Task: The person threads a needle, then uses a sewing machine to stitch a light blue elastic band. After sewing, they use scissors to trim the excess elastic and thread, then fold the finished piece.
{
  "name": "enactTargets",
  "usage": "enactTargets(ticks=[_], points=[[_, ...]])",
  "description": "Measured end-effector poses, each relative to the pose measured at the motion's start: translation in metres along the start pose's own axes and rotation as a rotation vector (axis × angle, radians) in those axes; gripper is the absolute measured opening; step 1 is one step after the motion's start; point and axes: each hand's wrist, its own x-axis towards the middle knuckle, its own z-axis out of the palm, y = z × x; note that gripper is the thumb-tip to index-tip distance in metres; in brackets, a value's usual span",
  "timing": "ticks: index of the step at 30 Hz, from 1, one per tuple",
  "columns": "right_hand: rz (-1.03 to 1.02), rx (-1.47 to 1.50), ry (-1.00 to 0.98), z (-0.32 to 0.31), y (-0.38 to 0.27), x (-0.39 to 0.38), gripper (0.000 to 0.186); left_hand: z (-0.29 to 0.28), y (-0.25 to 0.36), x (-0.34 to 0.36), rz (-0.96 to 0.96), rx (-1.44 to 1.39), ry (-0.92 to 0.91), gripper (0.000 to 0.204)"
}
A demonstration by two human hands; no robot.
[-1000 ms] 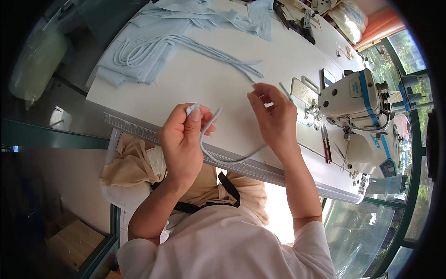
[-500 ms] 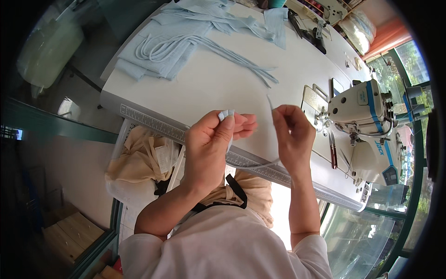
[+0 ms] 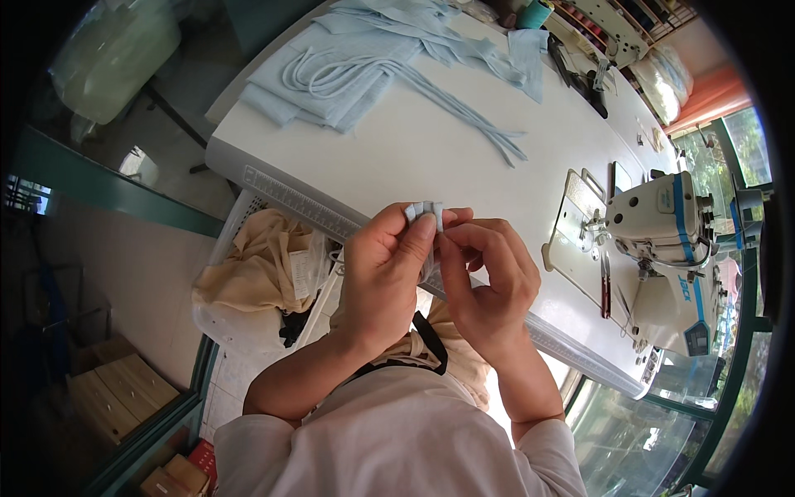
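Observation:
In front of my body, over the table's near edge, both hands meet at a light blue fabric cord [image 3: 426, 209]. My left hand [image 3: 377, 282] is closed, its thumb pressing the cord's wraps against the fingers. Close against it, my right hand [image 3: 495, 286] pinches the cord between thumb and forefinger; its other fingers are curled. Part of the cord hangs just below the fingers, mostly hidden by the hands. Farther off on the table lie several matching blue cords [image 3: 451, 108], looped at one end over folded blue cloth [image 3: 331, 106].
A white table [image 3: 389, 157] carries a ruler strip [image 3: 310, 207] along its near edge. To the right stands a sewing machine [image 3: 654, 211], with red-handled snips [image 3: 605, 294] beside it. Black scissors [image 3: 567, 74] lie at the back. A bin of beige cloth [image 3: 269, 253] sits below left.
My right hand has moved left, bringing the cord's free end up to my left hand. The long hanging loop between the hands is gone from sight. The view has shifted slightly.

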Motion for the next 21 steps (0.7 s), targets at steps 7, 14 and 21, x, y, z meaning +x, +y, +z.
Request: enactTargets(ticks=[7, 14, 21], points=[[-0.032, -0.024, -0.027, 0.002, 0.001, 0.002, 0.020, -0.003, -0.002, -0.001, 0.009, 0.034, 0.014, 0.025], [-0.056, -0.047, -0.059, 0.002, 0.002, 0.002, 0.018, -0.006, -0.001, 0.000, 0.065, 0.129, 0.018, 0.025], [0.089, 0.033, -0.292, 0.018, 0.029, 0.086, 0.005, -0.049, 0.022, -0.003, -0.078, 0.057, 0.091, 0.023]])
